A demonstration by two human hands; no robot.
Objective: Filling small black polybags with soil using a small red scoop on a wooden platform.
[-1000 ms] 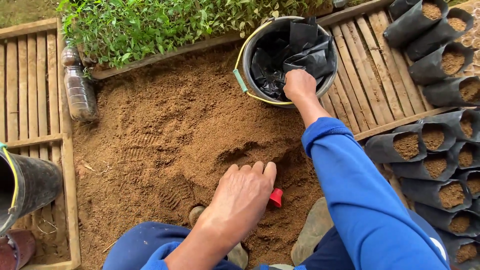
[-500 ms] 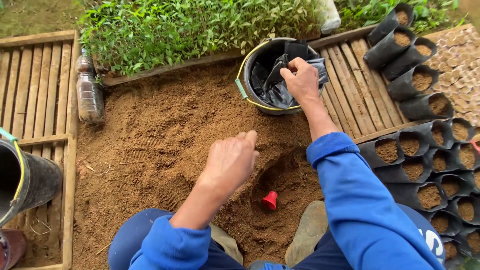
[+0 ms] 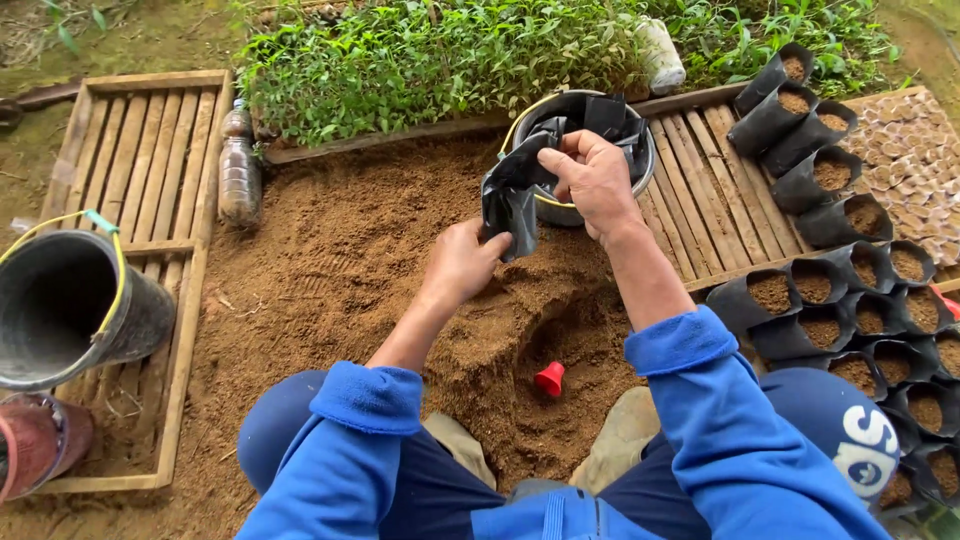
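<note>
head view: i see both my left hand and right hand pinching one empty black bag above the soil heap.

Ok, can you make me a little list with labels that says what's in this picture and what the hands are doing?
Left hand: pinches the lower edge of the black bag
Right hand: grips the bag's top
Bucket: behind the hands, holds more black bags
Ground: loose brown soil with a dug hollow
Red cone: lies in the hollow
Filled bags: rows at right
Seedlings: green, at top
</note>
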